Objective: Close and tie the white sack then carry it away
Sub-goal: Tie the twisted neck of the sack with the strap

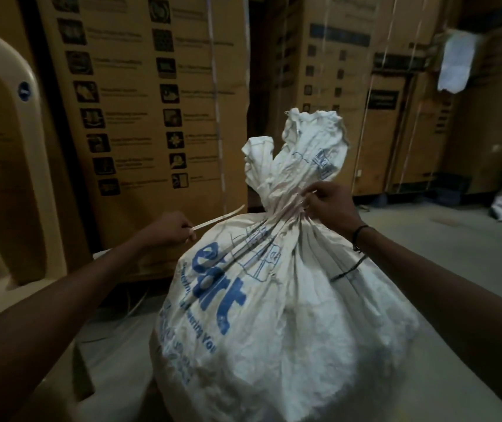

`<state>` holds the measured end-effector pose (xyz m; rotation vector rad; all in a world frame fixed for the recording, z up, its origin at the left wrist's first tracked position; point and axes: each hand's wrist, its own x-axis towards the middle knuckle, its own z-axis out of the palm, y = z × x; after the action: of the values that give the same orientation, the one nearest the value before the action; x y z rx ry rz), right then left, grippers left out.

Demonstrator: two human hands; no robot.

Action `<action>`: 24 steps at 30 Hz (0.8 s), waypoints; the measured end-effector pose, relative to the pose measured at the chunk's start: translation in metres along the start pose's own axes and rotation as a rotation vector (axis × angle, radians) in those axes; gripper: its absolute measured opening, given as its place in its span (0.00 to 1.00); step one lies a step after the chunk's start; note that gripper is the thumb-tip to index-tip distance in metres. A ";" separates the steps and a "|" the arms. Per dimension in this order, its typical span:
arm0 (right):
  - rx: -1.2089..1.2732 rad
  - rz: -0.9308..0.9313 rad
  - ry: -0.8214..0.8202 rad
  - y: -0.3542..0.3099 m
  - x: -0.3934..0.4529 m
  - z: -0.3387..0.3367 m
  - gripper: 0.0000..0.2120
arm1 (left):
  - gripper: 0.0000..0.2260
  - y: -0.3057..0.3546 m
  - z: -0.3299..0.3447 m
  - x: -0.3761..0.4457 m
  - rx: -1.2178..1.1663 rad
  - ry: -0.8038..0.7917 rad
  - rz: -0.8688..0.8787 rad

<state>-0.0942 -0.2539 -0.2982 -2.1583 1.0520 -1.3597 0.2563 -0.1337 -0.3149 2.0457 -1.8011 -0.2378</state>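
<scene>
Two bare forearms reached from the near edge toward a full white sack (pixel 289 315) standing on the floor (pixel 457 254).

Blue print on the sack's left face read "ekart", smaller lines under it too blurred to read. At the gathered neck the right hand (pixel 329 205) pinched the strap; the left hand (pixel 170 229) gripped the pale strap (pixel 217 220), drawn leftward. Printed cardboard cartons (pixel 140 102) stood behind, text unreadable.
</scene>
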 end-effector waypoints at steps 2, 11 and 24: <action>0.017 0.049 0.077 0.021 0.001 -0.008 0.10 | 0.11 0.013 0.011 0.010 0.031 -0.009 -0.004; 0.007 0.196 0.120 0.071 0.004 -0.013 0.07 | 0.09 0.073 0.042 0.047 0.218 0.115 0.054; -0.237 0.115 -0.311 0.083 0.038 0.012 0.14 | 0.09 0.087 0.067 0.092 0.018 0.089 0.305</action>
<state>-0.1062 -0.3372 -0.3357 -2.3379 1.2368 -0.8482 0.1654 -0.2434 -0.3278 1.7313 -2.0314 -0.0424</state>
